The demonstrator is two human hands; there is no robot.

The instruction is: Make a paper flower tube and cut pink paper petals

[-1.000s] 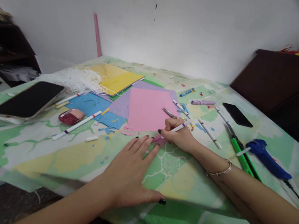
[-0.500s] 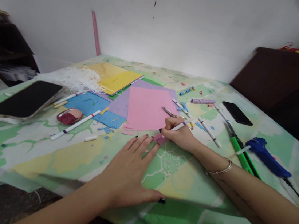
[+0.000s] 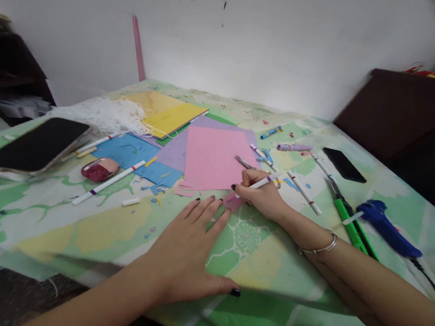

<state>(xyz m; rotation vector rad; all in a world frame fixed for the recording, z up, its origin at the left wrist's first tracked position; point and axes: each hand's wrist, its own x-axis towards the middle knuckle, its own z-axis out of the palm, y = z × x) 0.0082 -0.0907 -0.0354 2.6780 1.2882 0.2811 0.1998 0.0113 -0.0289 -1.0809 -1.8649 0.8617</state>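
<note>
My left hand [image 3: 191, 249] lies flat on the tablecloth with its fingers spread, their tips touching the edge of a small pink paper piece [image 3: 231, 201]. My right hand [image 3: 262, 193] grips a white marker [image 3: 262, 182] with a purple band, its tip over that piece and partly hidden by my fingers. Just beyond lies a large pink paper sheet [image 3: 216, 155] on top of lilac paper [image 3: 174, 151]. Scissors [image 3: 245, 162] rest on the pink sheet's right corner, their handles partly behind my right hand.
On the right are a blue glue gun [image 3: 388, 228], a green cutter [image 3: 350, 226], a black phone [image 3: 344, 164] and several loose markers [image 3: 304, 192]. To the left sit a large phone [image 3: 34, 146], white yarn [image 3: 107, 116], a maroon case [image 3: 100, 169] and blue paper [image 3: 131, 152]. A yellow pad [image 3: 175, 119] lies behind.
Both hands stay almost in place, the marker still over the small pink piece. The view has shifted slightly.
</note>
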